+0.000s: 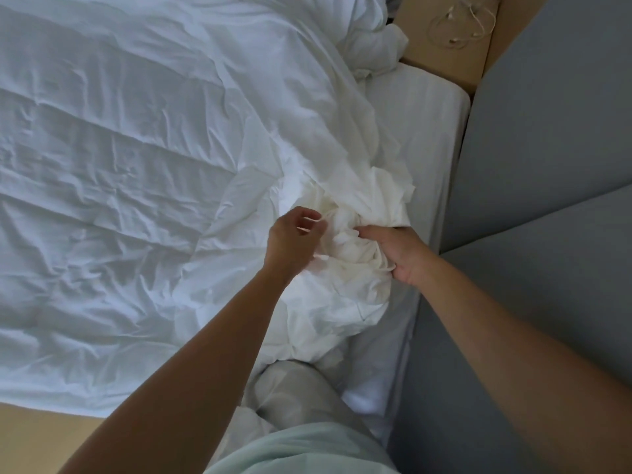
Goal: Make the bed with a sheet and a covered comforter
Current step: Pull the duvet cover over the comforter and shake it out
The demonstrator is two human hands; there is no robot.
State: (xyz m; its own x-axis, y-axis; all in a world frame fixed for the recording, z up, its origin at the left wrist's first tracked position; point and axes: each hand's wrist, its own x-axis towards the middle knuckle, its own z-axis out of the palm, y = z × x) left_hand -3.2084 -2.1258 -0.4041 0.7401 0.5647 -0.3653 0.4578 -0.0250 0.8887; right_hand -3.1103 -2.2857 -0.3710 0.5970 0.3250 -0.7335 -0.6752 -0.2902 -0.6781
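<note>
A white covered comforter [119, 172] lies wrinkled across most of the bed. Its corner is bunched into a creamy wad [355, 213] near the bed's right side. My right hand [396, 251] grips that wad from the right, fingers curled into the cloth. My left hand [295, 239] is at the wad's left side, fingers curled and pinching a thin white tie or fold of the cover. The white sheet on the mattress [420, 107] shows bare along the right edge.
A grey padded wall or headboard [547, 165] runs along the right. A tan surface [448, 32] at top right carries a white cable. More bunched white bedding [372, 39] lies at the top. Tan floor [30, 439] shows at bottom left; my knee [301, 395] rests on the bed.
</note>
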